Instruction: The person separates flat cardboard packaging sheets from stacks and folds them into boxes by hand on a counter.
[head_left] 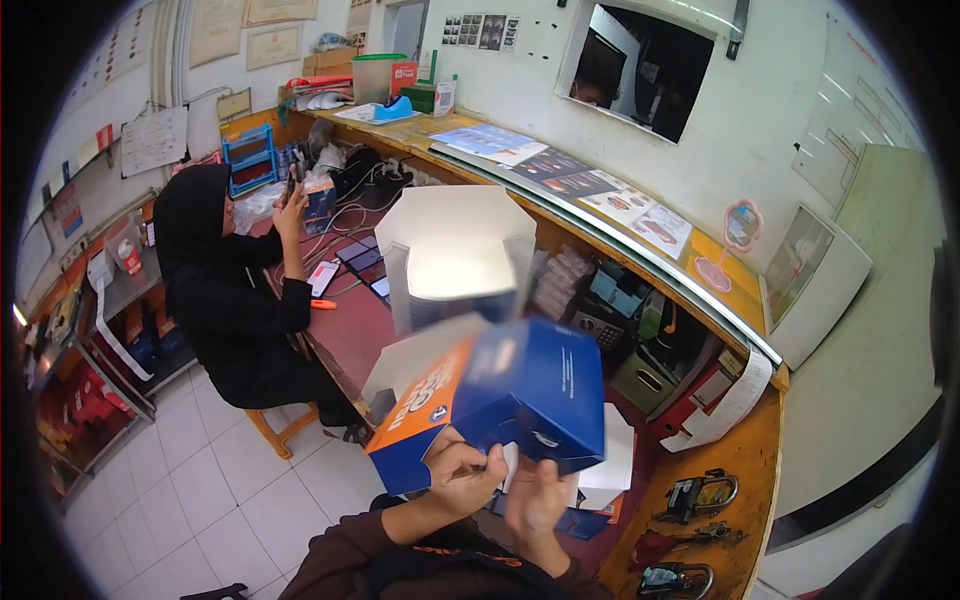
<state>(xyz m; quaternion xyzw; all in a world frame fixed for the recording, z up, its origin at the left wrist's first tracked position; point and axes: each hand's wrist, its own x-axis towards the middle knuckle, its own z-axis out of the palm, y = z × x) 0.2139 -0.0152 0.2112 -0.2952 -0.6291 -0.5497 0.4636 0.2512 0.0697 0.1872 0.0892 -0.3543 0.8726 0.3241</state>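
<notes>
A blue and orange cardboard box [550,390] is tilted in front of me, partly smeared by motion, with a white flap at its far left. My left hand [465,468] pinches the near lower edge of this box, thumb toward the right. Close beside it, my right hand [540,500] grips the same near side, its fingers partly hidden. Just beyond stands another box [455,235], opened upward with its white inside showing. Partly hidden under the held box is a white and blue box [605,485] on the red tabletop [345,340].
To the left, a person in black [215,290] sits on a stool, holding up a phone. Phones [365,260] and cables lie on the red table. A wooden counter with posters [560,175] runs along the wall. Padlocks [695,495] rest on the ledge at right.
</notes>
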